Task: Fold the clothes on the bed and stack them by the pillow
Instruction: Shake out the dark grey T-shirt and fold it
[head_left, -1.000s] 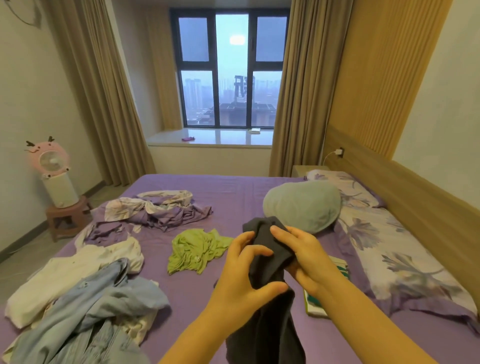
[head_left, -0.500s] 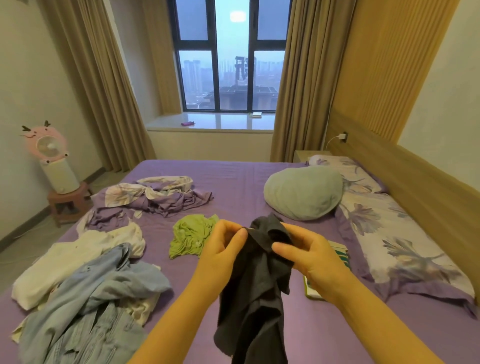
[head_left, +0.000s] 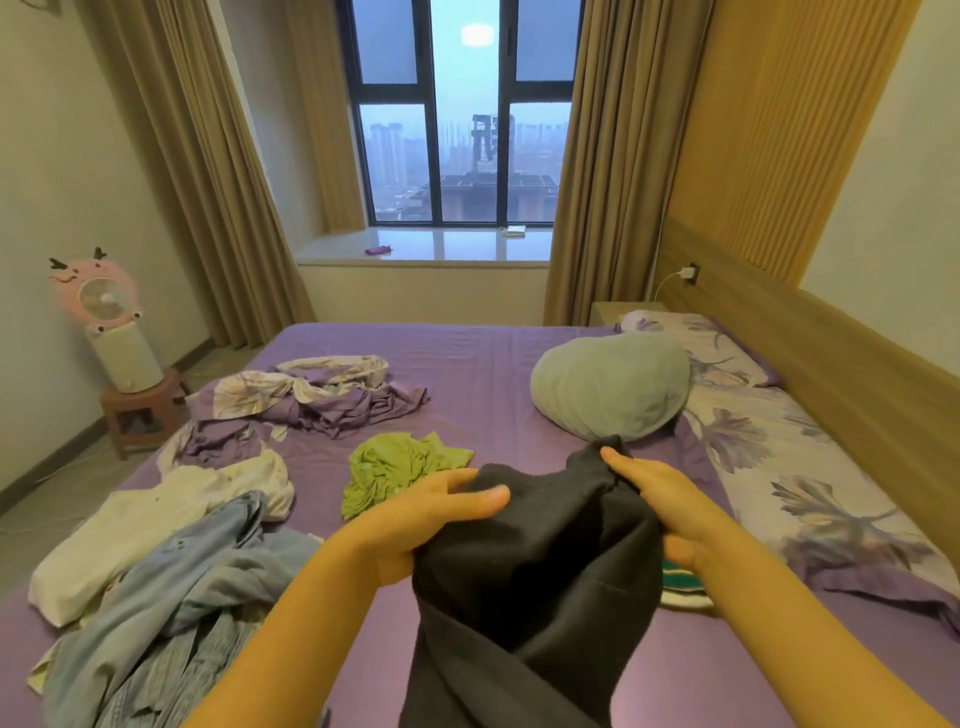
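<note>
Above the purple bed (head_left: 478, 364) I hold up a dark grey garment (head_left: 535, 577). My left hand (head_left: 431, 514) grips its upper left edge, thumb on top. My right hand (head_left: 654, 499) grips the upper right edge, and the cloth hangs between them toward me. A crumpled green top (head_left: 400, 467) lies just beyond my left hand. A cream garment (head_left: 156, 519) and a light blue denim heap (head_left: 171, 613) lie at the left. A floral pillow (head_left: 789, 467) runs along the headboard at the right.
A grey-green round cushion (head_left: 613, 384) sits near the pillow. A rumpled purple floral sheet (head_left: 306, 395) lies mid-left. A green-and-white flat item (head_left: 685, 587) peeks from under the grey garment. A pink fan (head_left: 104, 306) stands on a stool (head_left: 137, 410) left of the bed.
My hands have moved apart, spreading the top of the dark grey garment wider. The view has tilted down a little.
</note>
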